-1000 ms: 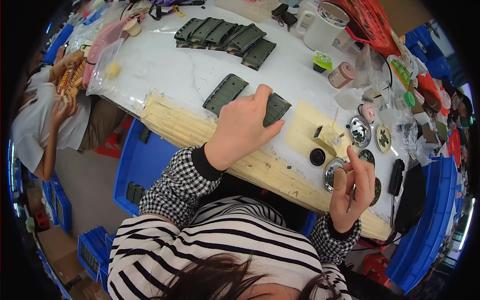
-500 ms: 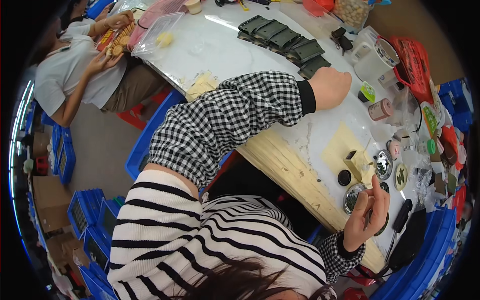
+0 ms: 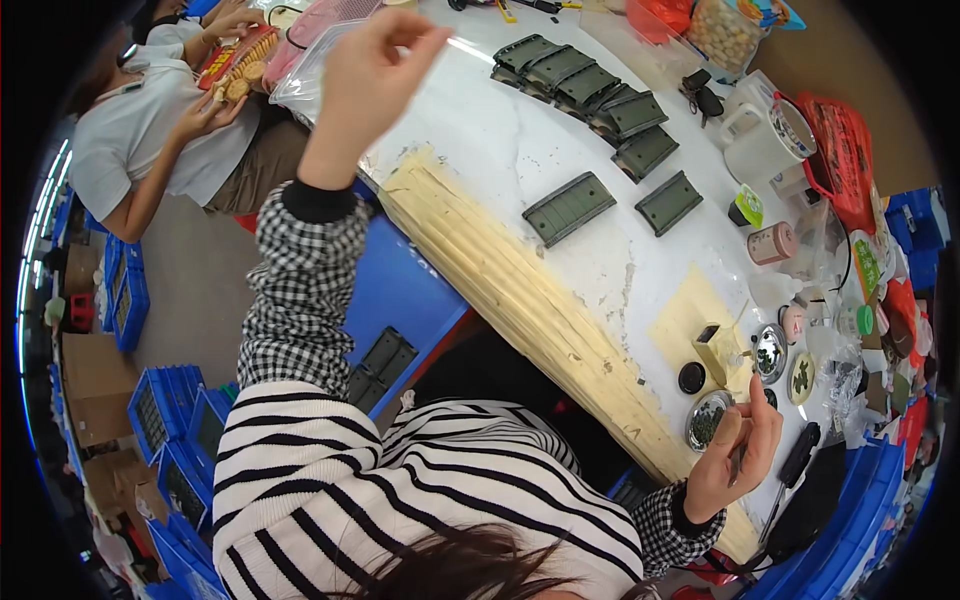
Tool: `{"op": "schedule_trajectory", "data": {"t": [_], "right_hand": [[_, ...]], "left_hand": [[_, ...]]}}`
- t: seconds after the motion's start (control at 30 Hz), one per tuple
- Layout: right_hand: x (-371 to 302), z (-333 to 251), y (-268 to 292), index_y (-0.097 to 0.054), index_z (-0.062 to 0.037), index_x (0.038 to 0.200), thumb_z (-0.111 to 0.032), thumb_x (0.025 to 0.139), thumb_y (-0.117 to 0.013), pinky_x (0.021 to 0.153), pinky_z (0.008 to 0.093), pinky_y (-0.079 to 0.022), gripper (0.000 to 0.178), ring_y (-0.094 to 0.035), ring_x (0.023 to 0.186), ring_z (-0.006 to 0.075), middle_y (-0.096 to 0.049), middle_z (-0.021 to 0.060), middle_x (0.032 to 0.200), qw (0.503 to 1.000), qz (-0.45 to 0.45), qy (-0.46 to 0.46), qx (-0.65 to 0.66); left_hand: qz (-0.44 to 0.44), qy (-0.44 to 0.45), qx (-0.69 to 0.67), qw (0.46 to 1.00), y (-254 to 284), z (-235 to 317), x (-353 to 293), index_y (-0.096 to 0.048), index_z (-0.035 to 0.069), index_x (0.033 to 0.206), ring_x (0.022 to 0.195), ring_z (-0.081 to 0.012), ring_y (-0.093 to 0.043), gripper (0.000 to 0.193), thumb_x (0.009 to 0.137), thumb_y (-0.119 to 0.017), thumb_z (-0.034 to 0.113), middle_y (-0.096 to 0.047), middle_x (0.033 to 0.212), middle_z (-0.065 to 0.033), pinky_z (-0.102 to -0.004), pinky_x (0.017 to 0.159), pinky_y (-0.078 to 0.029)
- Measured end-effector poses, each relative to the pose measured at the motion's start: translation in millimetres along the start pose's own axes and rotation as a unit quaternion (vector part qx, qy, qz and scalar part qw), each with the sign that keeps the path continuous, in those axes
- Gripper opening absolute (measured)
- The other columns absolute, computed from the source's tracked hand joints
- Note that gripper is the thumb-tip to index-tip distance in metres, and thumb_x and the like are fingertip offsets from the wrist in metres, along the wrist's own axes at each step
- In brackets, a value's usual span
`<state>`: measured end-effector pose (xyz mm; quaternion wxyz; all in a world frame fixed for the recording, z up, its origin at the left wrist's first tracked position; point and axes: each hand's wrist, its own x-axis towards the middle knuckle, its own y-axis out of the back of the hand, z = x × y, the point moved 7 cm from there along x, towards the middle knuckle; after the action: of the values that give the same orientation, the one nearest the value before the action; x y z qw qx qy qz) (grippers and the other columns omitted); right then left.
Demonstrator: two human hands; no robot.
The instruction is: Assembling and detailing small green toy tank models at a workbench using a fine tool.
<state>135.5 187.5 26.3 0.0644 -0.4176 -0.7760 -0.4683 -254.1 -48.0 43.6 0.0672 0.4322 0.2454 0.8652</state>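
Note:
My left hand (image 3: 372, 88) is raised over the table's far left side, with loosely bent fingers and nothing visible in them. Two dark green ridged rectangular panels, a larger one (image 3: 569, 208) and a smaller one (image 3: 669, 203), lie apart on the white table. Beyond them is an overlapping row of similar panels (image 3: 575, 80). At the right, my right hand (image 3: 735, 455) has its index finger stretched out and thumb apart, and I see nothing held. Beside it are a round metal dish of small dark pieces (image 3: 706, 420) and a black round cap (image 3: 691, 377).
A yellowish block (image 3: 722, 355), another metal dish (image 3: 768, 350) and a black-handled tool (image 3: 803, 440) are at the right. A white jug (image 3: 755, 140) and pink can (image 3: 772, 243) stand farther back. Yellowish tape (image 3: 520, 290) covers the near edge. A blue bin (image 3: 400, 290) holds panels. Another person sits left.
My left hand has swung from beside the panel row to the far left. The two separate panels and the blue bin now show. My right hand has barely moved.

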Motion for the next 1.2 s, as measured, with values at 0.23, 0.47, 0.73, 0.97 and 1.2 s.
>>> {"op": "schedule_trajectory", "data": {"t": [0.23, 0.47, 0.73, 0.97, 1.2], "right_hand": [[2.1, -6.0, -10.1, -0.062, 0.0053, 0.117, -0.01, 0.087, -0.059, 0.06, 0.0284, -0.035, 0.033, -0.046, 0.067, 0.0161, -0.05, 0.0073, 0.076, 1.0, -0.011, 0.006, -0.018], [7.2, -23.3, -25.0, -0.062, 0.0055, 0.116, -0.002, 0.085, -0.056, 0.057, 0.0254, -0.032, 0.032, -0.042, 0.064, 0.0126, -0.049, 0.0067, 0.081, 1.0, -0.009, -0.004, -0.028], [12.7, -34.3, -35.7, -0.062, 0.0047, 0.116, -0.002, 0.086, -0.056, 0.056, 0.0248, -0.031, 0.032, -0.04, 0.063, 0.0113, -0.049, 0.0061, 0.082, 0.999, -0.022, 0.0, -0.047], [13.1, -43.0, -38.7, -0.063, 0.0037, 0.116, -0.004, 0.086, -0.058, 0.056, 0.0249, -0.03, 0.031, -0.04, 0.063, 0.0119, -0.05, 0.0064, 0.081, 0.997, -0.023, 0.0, -0.07], [16.3, -46.8, -44.1, -0.064, 0.0022, 0.115, -0.004, 0.083, -0.063, 0.05, 0.0219, -0.025, 0.033, -0.033, 0.053, 0.0078, -0.053, 0.0057, 0.08, 0.998, -0.027, 0.003, -0.056]], "left_hand": [[0.078, 0.226, 0.166, 0.957, 148.6, -231.5, 13.0, -0.072, 0.001, 0.088, 0.068, -0.0099, -0.062, 0.043, 0.081, -0.071, 0.044, -0.069, 0.075, -0.0045, -0.0258, 0.064, -0.047], [0.004, 0.214, 0.391, 0.895, 199.1, -300.7, 58.9, -0.073, 0.01, 0.096, 0.086, -0.0251, -0.069, 0.039, 0.081, -0.065, 0.045, -0.072, 0.09, -0.0098, -0.036, 0.077, -0.052], [-0.099, 0.216, 0.533, 0.812, 204.1, -353.7, 107.4, -0.07, 0.015, 0.106, 0.101, -0.0336, -0.064, 0.047, 0.078, -0.064, 0.052, -0.069, 0.106, -0.014, -0.0424, 0.088, -0.05], [-0.166, 0.294, 0.594, 0.73, 198.3, -389.7, 103.9, -0.062, 0.012, 0.12, 0.111, -0.0384, -0.058, 0.048, 0.083, -0.063, 0.042, -0.062, 0.118, -0.02, -0.0462, 0.092, -0.048], [-0.222, 0.259, 0.626, 0.701, 194.4, -330.2, 91.4, -0.065, 0.009, 0.115, 0.109, -0.0361, -0.061, 0.035, 0.084, -0.058, 0.022, -0.062, 0.117, -0.0207, -0.0461, 0.091, -0.048]]}}
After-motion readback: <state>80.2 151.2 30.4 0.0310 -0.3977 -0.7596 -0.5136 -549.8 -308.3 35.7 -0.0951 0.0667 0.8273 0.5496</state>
